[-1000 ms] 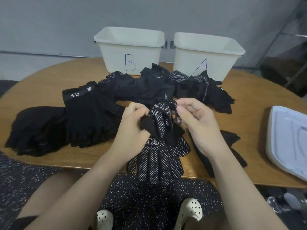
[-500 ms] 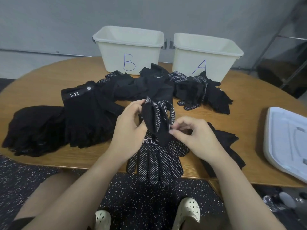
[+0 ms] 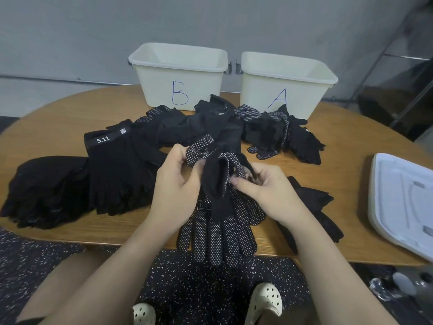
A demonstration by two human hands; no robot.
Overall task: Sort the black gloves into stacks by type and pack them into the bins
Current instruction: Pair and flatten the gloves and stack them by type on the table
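The wooden surface [image 3: 351, 165] carries everything, largest first: a heap of unsorted gloves [image 3: 210, 127] spreads across its middle, just in front of bin B [image 3: 180, 73] and bin A [image 3: 285, 83], which stand side by side at the far edge. A white lid [image 3: 403, 202] lies at the right edge. At the left sits a stack of plain gloves [image 3: 44, 191], overlapped by a stack marked 5.11 [image 3: 117, 167]. At the near edge lies a dotted stack [image 3: 218, 233], fingers hanging over the rim, and a dark stack [image 3: 311, 202] lies just to its right. Above the dotted stack, both hands hold one dotted glove [image 3: 215, 181]: the left hand [image 3: 178, 184] has its grip pinched on the upper fold, the right hand [image 3: 264, 186] has its grip pinched on the glove's right edge.
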